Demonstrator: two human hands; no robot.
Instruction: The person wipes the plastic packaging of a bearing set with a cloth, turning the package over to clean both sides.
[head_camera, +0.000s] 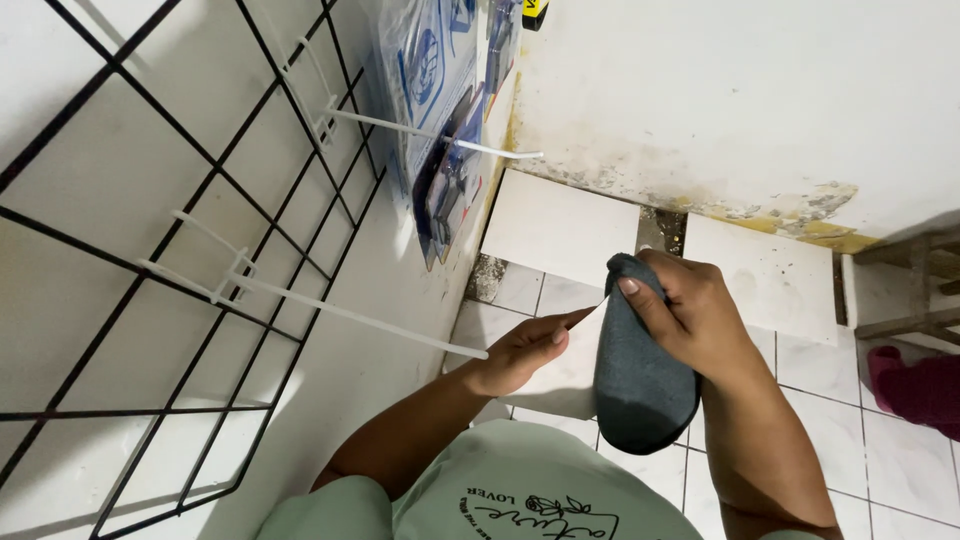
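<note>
My right hand (700, 310) grips the upper end of a dark grey sock (638, 380), which hangs down in front of my chest. My left hand (520, 352) is beside the sock on its left, fingers stretched toward it, fingertips close to or touching a white card or paper behind it. It also sits just under the tip of a long white display hook (340, 315) that sticks out from the black wire grid (150, 270) on the wall at left.
Another white hook (430, 135) higher up carries several blue blister packs (440, 170). White floor tiles (560, 225) lie below a stained white wall (740, 90). A dark red cloth (920, 385) and wooden frame (915, 285) are at right.
</note>
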